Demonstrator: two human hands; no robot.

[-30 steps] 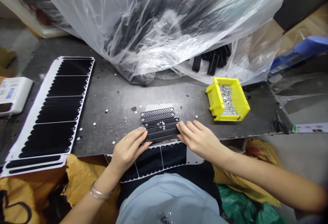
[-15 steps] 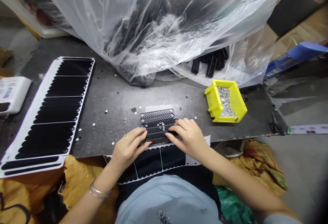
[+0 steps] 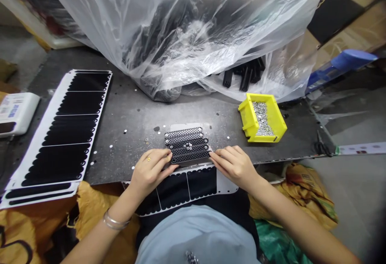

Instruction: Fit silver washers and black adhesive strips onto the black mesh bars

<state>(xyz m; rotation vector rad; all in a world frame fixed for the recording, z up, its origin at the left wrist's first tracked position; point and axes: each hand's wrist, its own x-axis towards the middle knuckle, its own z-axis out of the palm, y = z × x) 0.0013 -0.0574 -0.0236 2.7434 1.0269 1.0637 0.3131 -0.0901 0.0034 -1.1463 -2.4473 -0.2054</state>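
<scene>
Five black mesh strips (image 3: pixel 187 145), seemingly plastic; left hand (image 3: pixel 150 171), right hand (image 3: pixel 232 166) touching ends.

The strips (image 3: pixel 187 145) are matt black plastic, rough-meshed (the bin (image 3: pixel 262 118) glossy yellow plastic).

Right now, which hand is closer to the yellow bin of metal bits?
Right. Your right hand is in front and left of the yellow bin; your left hand is farther, beyond the black mesh strips.
</scene>
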